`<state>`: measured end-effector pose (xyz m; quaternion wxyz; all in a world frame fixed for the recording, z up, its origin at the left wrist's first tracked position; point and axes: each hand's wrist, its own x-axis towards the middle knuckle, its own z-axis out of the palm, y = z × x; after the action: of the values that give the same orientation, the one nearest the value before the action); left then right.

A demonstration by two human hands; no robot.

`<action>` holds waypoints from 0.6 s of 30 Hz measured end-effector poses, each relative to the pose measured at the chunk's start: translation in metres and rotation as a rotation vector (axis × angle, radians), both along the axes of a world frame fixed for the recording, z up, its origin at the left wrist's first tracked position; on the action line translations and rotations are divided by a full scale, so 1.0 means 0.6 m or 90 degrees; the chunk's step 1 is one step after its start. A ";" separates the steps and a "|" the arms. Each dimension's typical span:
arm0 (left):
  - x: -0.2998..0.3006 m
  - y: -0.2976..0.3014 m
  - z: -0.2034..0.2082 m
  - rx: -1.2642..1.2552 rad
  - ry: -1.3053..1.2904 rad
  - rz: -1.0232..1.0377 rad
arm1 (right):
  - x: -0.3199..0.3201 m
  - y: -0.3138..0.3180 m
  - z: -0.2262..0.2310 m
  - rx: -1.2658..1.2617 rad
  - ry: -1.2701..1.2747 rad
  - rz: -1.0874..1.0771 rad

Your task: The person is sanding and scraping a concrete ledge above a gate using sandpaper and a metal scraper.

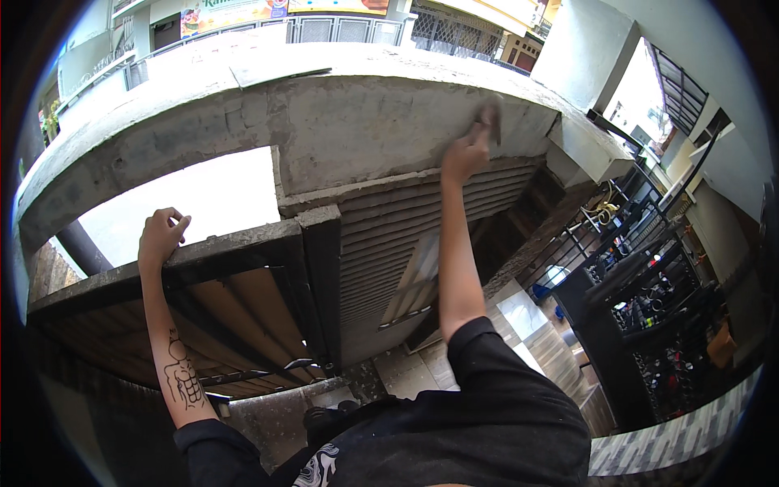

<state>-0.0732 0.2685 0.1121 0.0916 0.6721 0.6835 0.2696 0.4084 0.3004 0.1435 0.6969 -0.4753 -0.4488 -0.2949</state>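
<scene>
My right hand [466, 156] is raised to the face of a grey concrete beam [365, 122]. Its fingers are closed round a small brownish handheld thing [488, 120], pressed to or just off the concrete. Motion smears it, so its kind does not show. My left hand [165, 235] rests at the top edge of a dark-framed gate or panel [231, 247], its fingers loosely bent with gaps between them and nothing in them. Patchy, rough plaster covers the beam around my right hand.
Below the beam runs a ribbed, slatted surface [381, 235]. A thin flat sheet [284, 75] lies on the ledge above. A pale pillar [586, 53] stands at the upper right. Lower right holds a black rack [633, 325] with small items, and tiled floor [402, 369] lies below me.
</scene>
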 end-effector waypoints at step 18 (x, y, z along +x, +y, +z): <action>-0.008 -0.006 -0.001 -0.010 -0.008 0.007 | -0.088 -0.011 -0.018 0.162 -0.435 -0.013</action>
<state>-0.0778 0.2646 0.1117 0.0997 0.6661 0.6884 0.2692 0.3554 0.2939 0.1329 0.5574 -0.2633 -0.6107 -0.4971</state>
